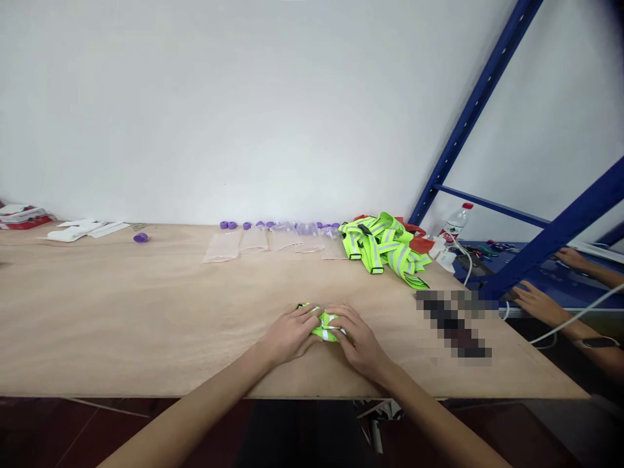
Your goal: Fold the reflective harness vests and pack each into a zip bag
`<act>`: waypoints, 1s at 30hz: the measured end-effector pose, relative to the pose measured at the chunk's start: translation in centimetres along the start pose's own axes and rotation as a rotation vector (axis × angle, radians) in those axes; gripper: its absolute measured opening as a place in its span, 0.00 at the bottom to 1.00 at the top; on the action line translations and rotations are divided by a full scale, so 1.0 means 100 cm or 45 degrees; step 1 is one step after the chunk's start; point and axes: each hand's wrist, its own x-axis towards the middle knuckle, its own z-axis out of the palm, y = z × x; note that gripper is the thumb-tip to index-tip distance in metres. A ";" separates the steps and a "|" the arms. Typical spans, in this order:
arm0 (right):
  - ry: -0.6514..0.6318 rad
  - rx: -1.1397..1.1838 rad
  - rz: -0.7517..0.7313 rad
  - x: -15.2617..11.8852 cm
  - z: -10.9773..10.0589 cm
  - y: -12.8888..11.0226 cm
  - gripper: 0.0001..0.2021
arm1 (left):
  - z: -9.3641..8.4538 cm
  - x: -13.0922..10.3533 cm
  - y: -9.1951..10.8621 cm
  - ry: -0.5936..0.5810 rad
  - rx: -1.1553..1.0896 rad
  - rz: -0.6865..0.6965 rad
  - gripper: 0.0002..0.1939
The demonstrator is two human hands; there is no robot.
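Observation:
Between my two hands lies a folded neon-yellow reflective strap (325, 334) with silver-grey stripes, low on the wooden table near its front edge. My left hand (291, 330) presses on its left side, fingers curled over the top. From the right, my right hand (358, 338) grips the other side with bent fingers and the thumb at the near edge. Both hands cover much of the strap. Farther back sits a loose heap of similar reflective straps (385, 247) with black buckles.
Clear plastic bags (221, 247) and purple rolls (228, 225) line the wall side. A lone purple roll (141, 238) and white papers (82, 229) lie left. Right are a pixelated dark object (453, 328), blue rack post (550, 227), bottle (455, 222) and another person's hands (539, 302).

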 end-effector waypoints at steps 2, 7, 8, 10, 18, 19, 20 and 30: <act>-0.101 0.013 0.011 -0.003 -0.003 0.004 0.12 | 0.000 0.000 0.000 0.008 -0.024 -0.009 0.16; -0.163 0.156 0.119 0.006 -0.011 0.011 0.12 | 0.000 0.002 0.000 0.007 -0.078 -0.003 0.17; -0.132 0.195 0.141 0.009 -0.010 0.012 0.10 | -0.001 0.002 0.000 0.003 -0.089 -0.006 0.17; -0.066 0.235 0.176 0.014 -0.006 0.014 0.11 | -0.001 0.002 0.000 -0.001 -0.115 -0.010 0.16; -0.105 0.022 0.103 0.014 0.006 0.019 0.12 | -0.003 0.002 0.002 0.090 -0.308 -0.046 0.11; -0.130 0.005 0.081 0.012 0.005 0.020 0.17 | -0.003 0.002 0.002 0.115 -0.342 -0.038 0.09; -0.157 -0.005 0.066 0.011 0.005 0.021 0.21 | -0.004 0.003 0.002 0.142 -0.376 -0.028 0.08; -0.299 -0.080 -0.029 0.011 0.002 0.022 0.24 | -0.007 0.007 0.000 0.180 -0.634 -0.096 0.08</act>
